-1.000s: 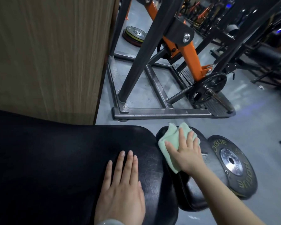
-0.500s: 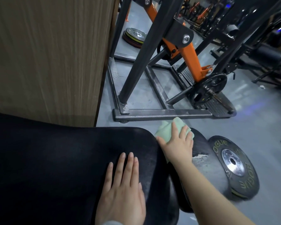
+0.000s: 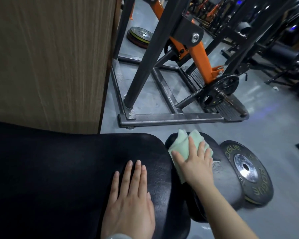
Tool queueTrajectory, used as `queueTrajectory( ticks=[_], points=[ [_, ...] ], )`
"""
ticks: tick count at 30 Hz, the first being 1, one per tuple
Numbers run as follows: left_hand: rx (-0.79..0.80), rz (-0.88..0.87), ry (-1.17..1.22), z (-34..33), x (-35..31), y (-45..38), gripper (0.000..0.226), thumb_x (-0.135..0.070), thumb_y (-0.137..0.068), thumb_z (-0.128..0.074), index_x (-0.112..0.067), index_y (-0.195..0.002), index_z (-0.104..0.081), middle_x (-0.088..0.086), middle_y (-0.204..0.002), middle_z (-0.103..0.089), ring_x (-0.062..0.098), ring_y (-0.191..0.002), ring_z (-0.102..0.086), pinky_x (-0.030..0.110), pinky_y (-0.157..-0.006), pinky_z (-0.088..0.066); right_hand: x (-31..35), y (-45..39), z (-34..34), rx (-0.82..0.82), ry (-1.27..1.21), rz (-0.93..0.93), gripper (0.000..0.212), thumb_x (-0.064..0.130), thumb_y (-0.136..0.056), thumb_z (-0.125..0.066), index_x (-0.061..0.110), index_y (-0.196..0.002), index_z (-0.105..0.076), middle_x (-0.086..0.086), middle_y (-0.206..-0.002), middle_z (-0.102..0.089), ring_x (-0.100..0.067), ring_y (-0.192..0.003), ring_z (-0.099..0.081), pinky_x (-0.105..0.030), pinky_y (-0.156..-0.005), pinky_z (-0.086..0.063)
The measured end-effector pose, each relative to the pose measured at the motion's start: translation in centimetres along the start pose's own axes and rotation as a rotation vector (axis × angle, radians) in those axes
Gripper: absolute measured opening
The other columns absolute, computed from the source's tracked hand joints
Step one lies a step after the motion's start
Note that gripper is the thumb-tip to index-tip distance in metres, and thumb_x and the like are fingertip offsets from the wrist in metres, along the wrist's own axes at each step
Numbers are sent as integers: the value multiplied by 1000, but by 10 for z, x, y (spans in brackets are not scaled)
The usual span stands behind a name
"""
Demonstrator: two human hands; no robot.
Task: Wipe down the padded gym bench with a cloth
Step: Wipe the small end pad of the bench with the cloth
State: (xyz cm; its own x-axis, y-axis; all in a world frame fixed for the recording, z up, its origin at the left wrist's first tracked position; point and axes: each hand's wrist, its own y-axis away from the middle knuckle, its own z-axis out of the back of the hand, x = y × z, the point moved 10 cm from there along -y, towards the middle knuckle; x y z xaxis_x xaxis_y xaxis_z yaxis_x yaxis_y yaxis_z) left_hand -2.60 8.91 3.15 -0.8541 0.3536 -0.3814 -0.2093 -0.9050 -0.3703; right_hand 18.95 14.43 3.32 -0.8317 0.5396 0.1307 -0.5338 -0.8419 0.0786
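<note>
A: We're bracing on the broad black padded bench pad (image 3: 67, 169), our left hand (image 3: 129, 202) lying flat, fingers straight and together.

B: And the smaller black seat pad (image 3: 230, 183) beside it, leaning against the black rubber weight plate (image 3: 248, 171)?

A: We're wiping it. Our right hand (image 3: 195, 164) is pressing the pale green folded cloth (image 3: 185, 144) down, fingers spread apart. Half a second ago the cloth was nearer the far edge; now it's coming back toward us.

B: So we're judging this pad only partly wiped.
</note>
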Motion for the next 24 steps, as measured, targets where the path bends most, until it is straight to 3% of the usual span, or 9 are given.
queueTrajectory(
  ticks=[3, 11, 18, 24],
  points=[
    [6, 0, -3, 1, -2, 0, 59, -27, -81, -36, 0, -129, -57, 11, -141, -50, 30, -133, -42, 50, -104, -27, -8, 12, 2, -46, 42, -33, 80, 66, -89, -38, 35, -152, 1, -12, -160, 6, -31, -146, 7, -44, -117, 1],
    [57, -4, -15, -2, -1, 0, 59, -28, -81, -36, -2, -129, -57, 10, -140, -51, 28, -133, -42, 50, -105, -27, 35, -50, -8, 58, 102, -9, 75, 66, -91, -33, 34, -152, -4, -14, -160, 7, -35, -145, 9, -47, -117, 3],
    [50, -9, 4, -2, -1, 0, 59, -27, -82, -35, 0, -131, -55, 11, -141, -50, 26, -135, -37, 50, -109, -23, -11, 30, 2, -47, 33, -2, 75, 62, -92, -37, 37, -151, 1, -11, -160, 7, -30, -146, 8, -41, -117, 2],
    [80, -11, -4, -3, -1, 0, 59, -28, -82, -35, 0, -131, -55, 11, -141, -49, 28, -135, -38, 51, -107, -25, 25, -30, -7, 26, 109, 25, 75, 63, -93, -36, 34, -152, 0, -15, -160, 7, -35, -146, 9, -46, -117, 4]
  ],
)
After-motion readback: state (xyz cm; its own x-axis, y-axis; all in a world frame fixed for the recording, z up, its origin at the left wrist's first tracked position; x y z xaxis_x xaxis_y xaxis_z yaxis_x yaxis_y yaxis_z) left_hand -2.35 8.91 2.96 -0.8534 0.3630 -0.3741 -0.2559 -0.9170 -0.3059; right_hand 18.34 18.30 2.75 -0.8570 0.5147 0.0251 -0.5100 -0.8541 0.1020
